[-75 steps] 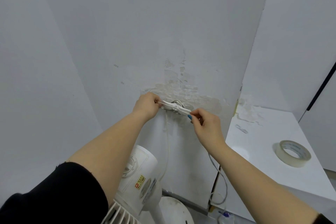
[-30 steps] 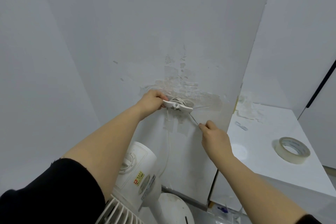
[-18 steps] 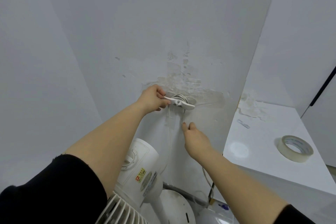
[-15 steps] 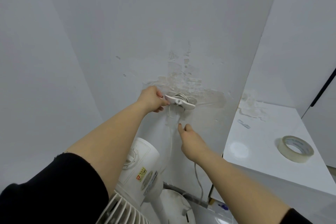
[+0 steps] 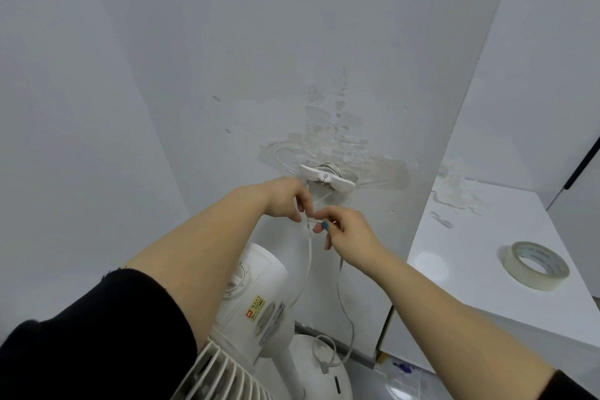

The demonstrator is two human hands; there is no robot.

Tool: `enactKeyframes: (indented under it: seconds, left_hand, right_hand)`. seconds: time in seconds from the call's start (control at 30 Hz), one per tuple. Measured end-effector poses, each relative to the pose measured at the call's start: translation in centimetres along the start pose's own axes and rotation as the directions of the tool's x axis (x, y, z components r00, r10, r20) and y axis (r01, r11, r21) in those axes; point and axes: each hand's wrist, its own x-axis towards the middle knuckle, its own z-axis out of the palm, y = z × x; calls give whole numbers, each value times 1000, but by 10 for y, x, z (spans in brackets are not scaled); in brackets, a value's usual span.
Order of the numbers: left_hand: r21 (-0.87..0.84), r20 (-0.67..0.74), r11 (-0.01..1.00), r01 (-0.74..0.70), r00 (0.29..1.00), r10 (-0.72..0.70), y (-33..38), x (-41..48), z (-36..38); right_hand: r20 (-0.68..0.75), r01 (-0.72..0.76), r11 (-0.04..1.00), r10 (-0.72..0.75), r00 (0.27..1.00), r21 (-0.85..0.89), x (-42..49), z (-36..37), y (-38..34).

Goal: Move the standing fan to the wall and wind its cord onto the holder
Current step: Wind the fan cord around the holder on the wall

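Note:
The white standing fan [image 5: 256, 299] stands against the grey wall below my arms, its grille at the bottom edge. A white cord holder [image 5: 326, 177] is fixed to the wall above it, with some turns of cord wound behind it. The thin white cord [image 5: 310, 250] hangs from just under the holder down toward the fan's round base. My left hand [image 5: 287, 200] and my right hand [image 5: 344, 230] meet just below the holder, both pinching the cord between fingertips.
A white cabinet top [image 5: 480, 256] juts out at the right with a roll of clear tape [image 5: 535, 265] on it. The wall around the holder has peeled, patchy paint. Small items lie on the floor by the fan's base.
My left hand has let go of the holder and dropped to the cord. My right hand rose to meet it, and both now pinch the cord beneath the holder.

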Motion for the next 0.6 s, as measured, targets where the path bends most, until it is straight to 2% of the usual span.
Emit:
enactKeyframes:
  seconds: [0.1, 0.33, 0.47, 0.6]
  left_hand:
    - [9, -82, 1000, -3, 997, 3, 1, 1, 0]
    - [-25, -222, 999, -23, 975, 17, -4, -3, -3]
    - [-81, -375, 996, -31, 927, -2, -10, -5, -9]
    - [-119, -410, 993, 24, 909, -72, -8, -1, -9]
  right_hand:
    - [-85, -3, 992, 13, 996, 125, -2, 1, 0]
    - [-122, -65, 935, 113, 986, 348, -10, -14, 10]
    - [-202, -55, 935, 133, 970, 349, -25, -29, 32]
    - [-316, 43, 950, 60, 947, 310, -31, -41, 32]
